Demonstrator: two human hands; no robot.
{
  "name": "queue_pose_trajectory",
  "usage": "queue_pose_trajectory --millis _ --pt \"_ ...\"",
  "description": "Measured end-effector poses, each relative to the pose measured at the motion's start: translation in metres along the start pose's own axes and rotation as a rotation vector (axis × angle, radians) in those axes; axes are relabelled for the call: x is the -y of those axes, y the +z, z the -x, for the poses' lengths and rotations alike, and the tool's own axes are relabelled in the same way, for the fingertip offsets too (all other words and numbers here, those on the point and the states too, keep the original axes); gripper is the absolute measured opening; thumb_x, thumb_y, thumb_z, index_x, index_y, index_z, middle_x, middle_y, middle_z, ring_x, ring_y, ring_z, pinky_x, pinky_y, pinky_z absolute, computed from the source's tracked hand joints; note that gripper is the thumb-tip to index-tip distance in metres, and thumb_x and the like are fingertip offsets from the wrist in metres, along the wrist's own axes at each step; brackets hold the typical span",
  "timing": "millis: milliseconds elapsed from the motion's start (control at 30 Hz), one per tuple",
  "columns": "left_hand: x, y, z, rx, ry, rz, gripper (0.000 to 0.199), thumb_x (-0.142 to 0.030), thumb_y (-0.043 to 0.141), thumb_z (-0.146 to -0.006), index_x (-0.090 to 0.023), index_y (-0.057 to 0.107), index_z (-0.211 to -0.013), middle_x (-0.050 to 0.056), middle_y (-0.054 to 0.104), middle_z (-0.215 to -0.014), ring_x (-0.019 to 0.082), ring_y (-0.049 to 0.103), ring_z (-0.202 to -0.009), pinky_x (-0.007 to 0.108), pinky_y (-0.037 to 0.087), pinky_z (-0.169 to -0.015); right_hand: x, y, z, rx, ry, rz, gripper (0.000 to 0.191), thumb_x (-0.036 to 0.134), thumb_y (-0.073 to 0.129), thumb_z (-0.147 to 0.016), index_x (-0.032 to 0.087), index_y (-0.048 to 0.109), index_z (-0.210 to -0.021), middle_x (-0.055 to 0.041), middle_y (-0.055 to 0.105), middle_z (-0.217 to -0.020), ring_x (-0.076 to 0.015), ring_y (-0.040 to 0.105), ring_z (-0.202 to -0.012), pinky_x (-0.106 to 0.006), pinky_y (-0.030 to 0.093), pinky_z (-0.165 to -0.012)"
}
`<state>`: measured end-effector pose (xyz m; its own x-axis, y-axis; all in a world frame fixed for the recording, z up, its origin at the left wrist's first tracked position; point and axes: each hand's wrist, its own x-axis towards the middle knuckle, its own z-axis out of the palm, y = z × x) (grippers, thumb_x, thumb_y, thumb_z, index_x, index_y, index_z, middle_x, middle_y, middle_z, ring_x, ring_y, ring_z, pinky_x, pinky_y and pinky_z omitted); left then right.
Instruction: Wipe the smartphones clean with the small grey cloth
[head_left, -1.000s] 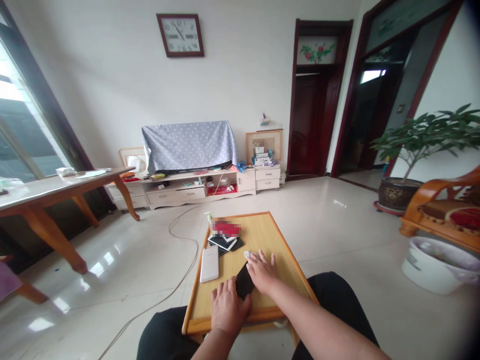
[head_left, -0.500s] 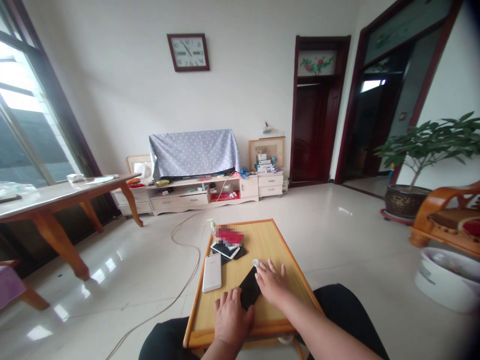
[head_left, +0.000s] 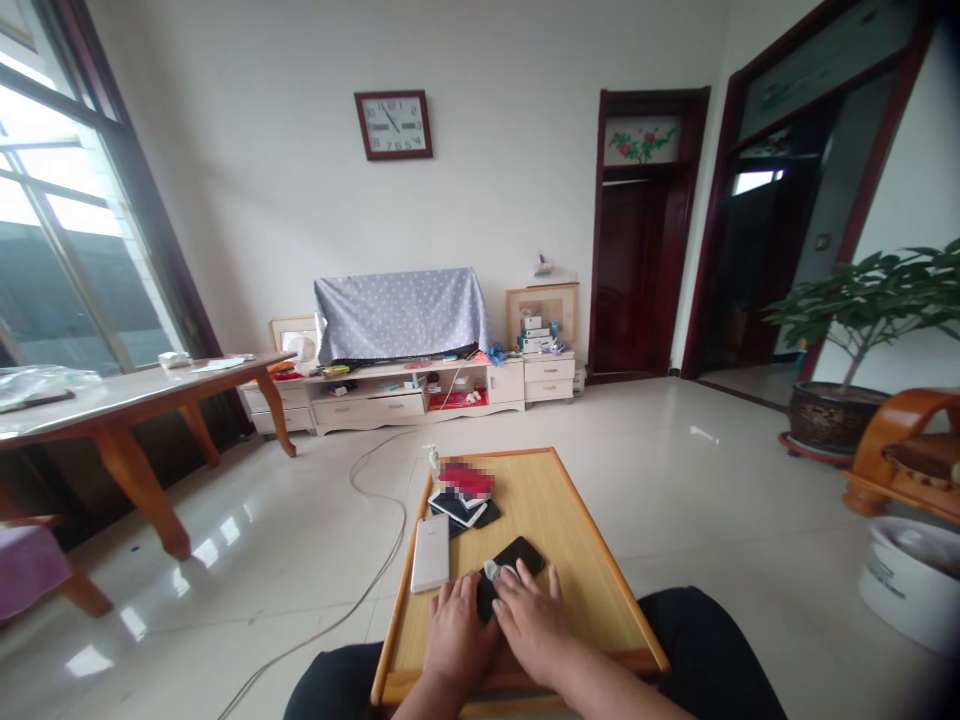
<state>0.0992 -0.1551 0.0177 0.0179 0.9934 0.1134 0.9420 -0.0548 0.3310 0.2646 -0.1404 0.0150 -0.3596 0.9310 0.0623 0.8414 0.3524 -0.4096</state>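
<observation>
A black smartphone [head_left: 523, 552] lies flat and slanted on the small wooden table [head_left: 559, 500], partly covered by my hands. My left hand [head_left: 459, 625] grips its lower left edge, fingers on the table side and thumb along the near end. Under the fingertips of my right hand [head_left: 534, 618] a small crumpled white wipe [head_left: 495, 571] is pressed onto the phone's dark face. To the left rests a silver phone [head_left: 430, 553], back up. Behind it, a white-framed phone [head_left: 461, 508] and other dark devices sit in a pile beneath a red item [head_left: 466, 480], which is blurred out.
A pump bottle [head_left: 433, 462] stands at the table's far left corner. A cable [head_left: 397, 540] runs over the tiled floor on the left. Farther off are a larger table [head_left: 225, 375], a low cabinet [head_left: 367, 408], a potted plant [head_left: 840, 415] and a white bucket [head_left: 907, 585].
My right hand has slid with the wipe down and left along the phone, uncovering its far end. My left hand stays at the phone's edge. The whole view has shifted slightly.
</observation>
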Motion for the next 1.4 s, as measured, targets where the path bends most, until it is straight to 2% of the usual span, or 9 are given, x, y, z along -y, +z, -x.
queue_pose_trajectory --millis 200,267,433,700,900,1133,1200,1333,1400 --pt "-0.003 -0.002 0.001 -0.002 -0.003 0.001 0.056 -0.037 0.057 -0.079 -0.024 0.055 -0.134 0.006 0.058 -0.140 0.027 0.047 -0.129 0.038 0.030 -0.108 -0.020 -0.015 -0.015 -0.082 0.302 0.082 0.058 0.047 0.012 -0.102 0.032 0.045 -0.148 -0.0012 0.038 -0.158 -0.0328 0.013 -0.152 -0.070 0.000 -0.115" --pt "0.000 0.001 0.000 -0.018 0.009 0.013 0.056 -0.038 0.057 -0.079 -0.023 0.055 -0.133 0.006 0.059 -0.139 0.028 0.047 -0.128 0.038 0.031 -0.108 -0.012 -0.009 -0.013 -0.075 0.275 0.070 0.059 0.049 0.012 -0.102 0.031 0.045 -0.148 -0.0019 0.038 -0.158 -0.0326 0.014 -0.151 -0.069 0.001 -0.115" --pt "0.006 0.005 0.001 -0.028 0.030 0.031 0.049 -0.028 0.048 -0.084 -0.025 0.054 -0.133 0.005 0.060 -0.137 0.024 0.049 -0.127 0.037 0.031 -0.108 0.018 0.014 0.007 -0.005 0.018 -0.026 0.057 0.051 0.010 -0.103 0.038 0.039 -0.151 0.0019 0.042 -0.155 -0.0285 0.019 -0.151 -0.065 0.000 -0.118" --pt "0.009 0.008 -0.001 -0.024 0.054 0.045 0.056 -0.042 0.059 -0.078 -0.023 0.055 -0.131 0.007 0.060 -0.134 0.028 0.048 -0.125 0.038 0.031 -0.107 -0.008 -0.007 -0.013 -0.083 0.298 0.062 0.060 0.049 0.012 -0.103 0.031 0.049 -0.146 -0.0001 0.040 -0.156 -0.0349 0.014 -0.151 -0.070 0.004 -0.115" --pt "0.013 0.010 -0.002 -0.020 0.056 0.085 0.047 -0.035 0.047 -0.086 -0.024 0.055 -0.130 0.006 0.062 -0.130 0.025 0.050 -0.121 0.037 0.031 -0.105 0.022 0.013 0.004 -0.001 0.020 -0.028 0.057 0.051 0.011 -0.103 0.038 0.042 -0.149 0.0022 0.046 -0.152 -0.0294 0.022 -0.150 -0.065 0.004 -0.118" --pt "0.014 0.013 -0.001 -0.035 0.049 0.070 0.058 -0.043 0.061 -0.075 -0.023 0.055 -0.130 0.007 0.061 -0.132 0.028 0.048 -0.123 0.038 0.031 -0.106 -0.012 -0.014 -0.018 -0.105 0.328 0.074 0.060 0.050 0.011 -0.103 0.032 0.050 -0.145 -0.0007 0.042 -0.155 -0.0348 0.016 -0.151 -0.071 0.006 -0.114" --pt "0.014 0.013 -0.001 -0.046 0.055 0.074 0.056 -0.043 0.060 -0.077 -0.023 0.056 -0.129 0.007 0.061 -0.130 0.027 0.049 -0.121 0.037 0.031 -0.105 -0.003 -0.008 -0.015 -0.079 0.288 0.052 0.060 0.050 0.011 -0.103 0.032 0.050 -0.145 -0.0008 0.042 -0.155 -0.0337 0.017 -0.150 -0.069 0.008 -0.115" --pt "0.014 0.011 0.000 -0.052 0.070 0.099 0.043 -0.036 0.047 -0.086 -0.025 0.058 -0.126 0.006 0.064 -0.127 0.025 0.051 -0.118 0.036 0.031 -0.104 0.027 0.010 0.001 0.017 0.027 -0.055 0.056 0.050 0.012 -0.103 0.038 0.041 -0.149 0.0017 0.045 -0.153 -0.0292 0.022 -0.150 -0.065 0.008 -0.117" --pt "0.014 0.010 0.000 -0.046 0.071 0.107 0.042 -0.035 0.046 -0.086 -0.025 0.058 -0.126 0.006 0.064 -0.126 0.025 0.052 -0.117 0.036 0.032 -0.103 0.029 0.007 0.003 0.033 -0.010 -0.077 0.055 0.051 0.012 -0.103 0.041 0.042 -0.148 0.0026 0.047 -0.152 -0.0295 0.022 -0.150 -0.065 0.007 -0.117"
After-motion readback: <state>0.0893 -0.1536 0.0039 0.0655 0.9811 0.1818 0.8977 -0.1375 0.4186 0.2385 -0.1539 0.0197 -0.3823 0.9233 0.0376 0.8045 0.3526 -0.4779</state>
